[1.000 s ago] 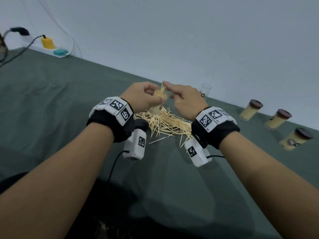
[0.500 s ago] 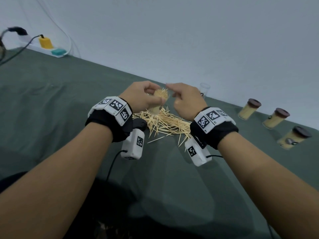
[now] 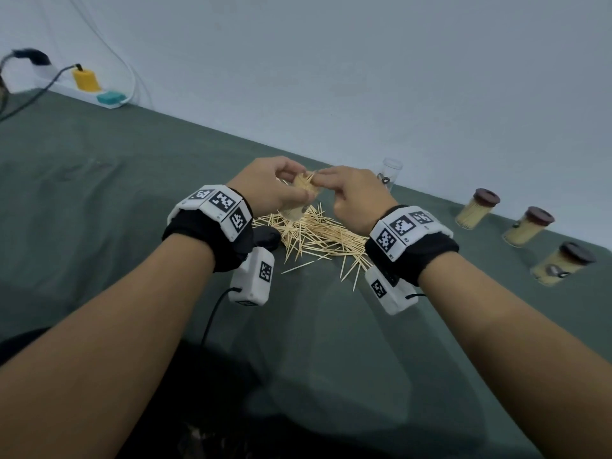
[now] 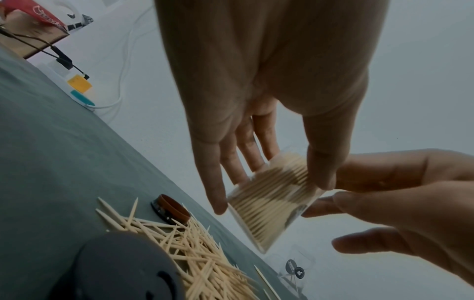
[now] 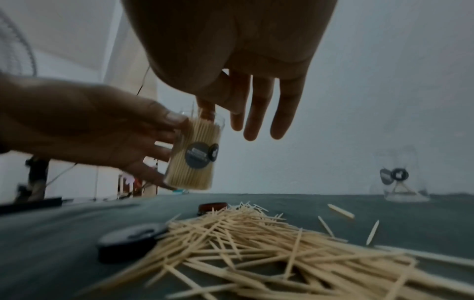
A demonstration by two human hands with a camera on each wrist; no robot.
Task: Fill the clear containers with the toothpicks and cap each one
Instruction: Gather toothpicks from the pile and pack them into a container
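Observation:
Above the loose toothpick pile (image 3: 318,236) my left hand (image 3: 291,193) grips a clear labelled container (image 5: 192,156), tilted and packed with toothpicks. My right hand (image 3: 319,180) meets its mouth: thumb and index finger pinch toothpicks that stick out askew, while the other fingers (image 5: 259,113) stay straight. In the left wrist view the container (image 4: 271,205) lies between the thumb and fingers. A brown cap (image 4: 172,211) and a dark round lid (image 5: 130,241) lie by the pile. An empty clear container (image 3: 390,173) stands behind my right hand.
Three filled, brown-capped containers (image 3: 477,210) (image 3: 526,226) (image 3: 559,265) stand in a row at the right, along the green table's far edge by the wall. A power strip with yellow and teal plugs (image 3: 96,91) lies at the far left. Stray toothpicks (image 5: 341,211) lie beyond the pile.
The bundle that stood tall out of the container a second ago now sits lower in it. My right fingers have come closer onto the container's mouth. My left hand still holds the container.

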